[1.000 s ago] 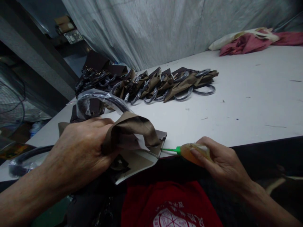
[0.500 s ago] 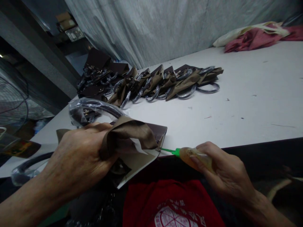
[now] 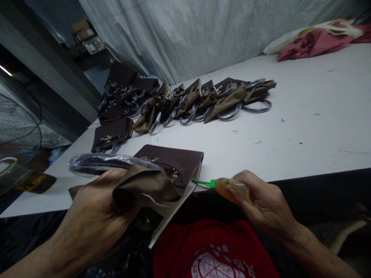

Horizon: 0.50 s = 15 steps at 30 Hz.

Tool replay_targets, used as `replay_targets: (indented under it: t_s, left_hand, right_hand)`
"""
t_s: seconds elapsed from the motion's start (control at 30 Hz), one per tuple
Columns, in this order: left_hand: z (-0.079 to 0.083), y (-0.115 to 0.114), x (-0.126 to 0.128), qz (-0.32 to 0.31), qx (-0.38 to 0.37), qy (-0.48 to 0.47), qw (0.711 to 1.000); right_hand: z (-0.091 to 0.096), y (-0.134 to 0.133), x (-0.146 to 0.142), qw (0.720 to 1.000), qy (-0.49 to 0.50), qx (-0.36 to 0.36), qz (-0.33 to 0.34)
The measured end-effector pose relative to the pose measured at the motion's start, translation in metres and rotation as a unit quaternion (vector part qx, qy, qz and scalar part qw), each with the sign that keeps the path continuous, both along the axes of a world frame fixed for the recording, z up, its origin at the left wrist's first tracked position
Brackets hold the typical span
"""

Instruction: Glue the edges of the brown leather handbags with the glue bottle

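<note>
My left hand [image 3: 95, 216] is closed on a dark brown handbag [image 3: 176, 158] at the table's front edge, gripping it by the olive-brown lining that bulges out. A plastic-wrapped handle [image 3: 98, 162] arches above that hand. The bag's pale inner edge faces right. In my right hand [image 3: 266, 204] is a squeeze bottle [image 3: 228, 189] of amber liquid, with the fingers wrapped round it. Its thin green nozzle [image 3: 204, 183] points left, the tip touching or very near the bag's edge. Whether liquid comes out cannot be seen.
Several similar brown bags [image 3: 199, 100] with wrapped handles lie in a row at the back of the white table [image 3: 304, 139]. Pink and cream cloth [image 3: 315, 42] lies at the far right. A clear cup [image 3: 17, 173] stands at the left; a grey curtain [image 3: 203, 34] hangs behind.
The bag has tilted so that more of its brown front and metal fittings show. The handle has dropped lower and left. The bottle has shifted slightly left, its nozzle still at the bag's edge.
</note>
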<state>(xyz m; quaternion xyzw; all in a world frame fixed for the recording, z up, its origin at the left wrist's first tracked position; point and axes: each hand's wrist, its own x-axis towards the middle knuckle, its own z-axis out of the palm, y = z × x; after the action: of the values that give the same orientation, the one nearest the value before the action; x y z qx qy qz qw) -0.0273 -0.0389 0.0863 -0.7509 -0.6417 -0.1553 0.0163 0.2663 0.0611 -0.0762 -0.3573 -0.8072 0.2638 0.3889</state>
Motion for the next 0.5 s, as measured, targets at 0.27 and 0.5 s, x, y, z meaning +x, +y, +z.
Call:
replay_targets:
  t_s: [0.27, 0.5]
  left_hand:
    - [-0.020, -0.009, 0.005, -0.025, 0.002, -0.081, 0.996]
    - [-0.032, -0.010, 0.000, -0.044, 0.031, -0.084, 0.995]
  right_hand:
    - [0.005, 0.004, 0.002, 0.996, 0.008, -0.089, 0.010]
    - [0.006, 0.008, 0.002, 0.997, 0.015, -0.078, -0.016]
